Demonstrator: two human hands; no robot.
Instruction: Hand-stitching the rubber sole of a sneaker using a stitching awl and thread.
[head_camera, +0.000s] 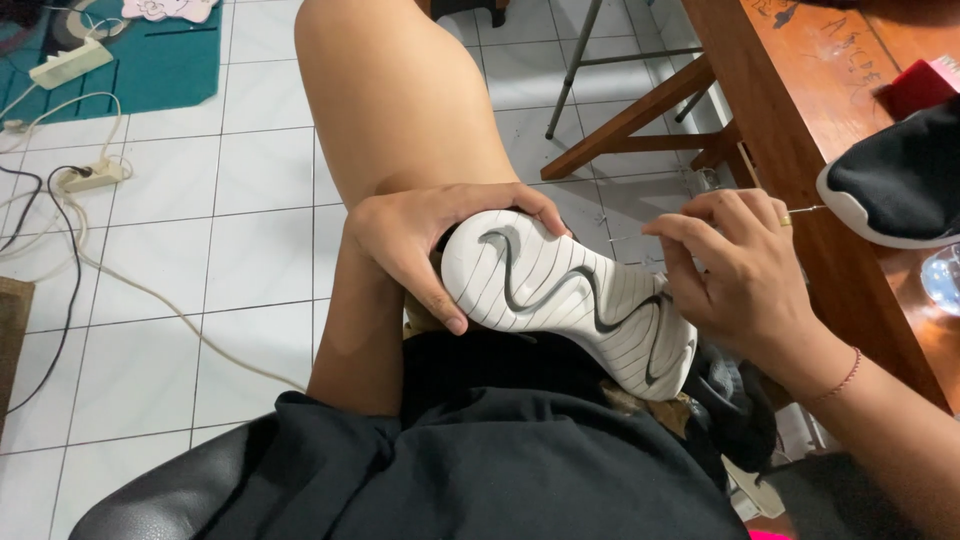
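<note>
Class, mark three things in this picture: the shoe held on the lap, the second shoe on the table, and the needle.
white-soled shoe (575, 300), head view, middle of the ridged sole.
black shoe (900, 180), head view, its black upper.
needle (805, 210), head view, the thin metal shaft beside the right hand's fingers.

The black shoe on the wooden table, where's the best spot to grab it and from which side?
Probably the white-edged end of the black shoe, coming from the left: it overhangs the table edge and faces the right hand, while the rest runs out of frame.
</note>
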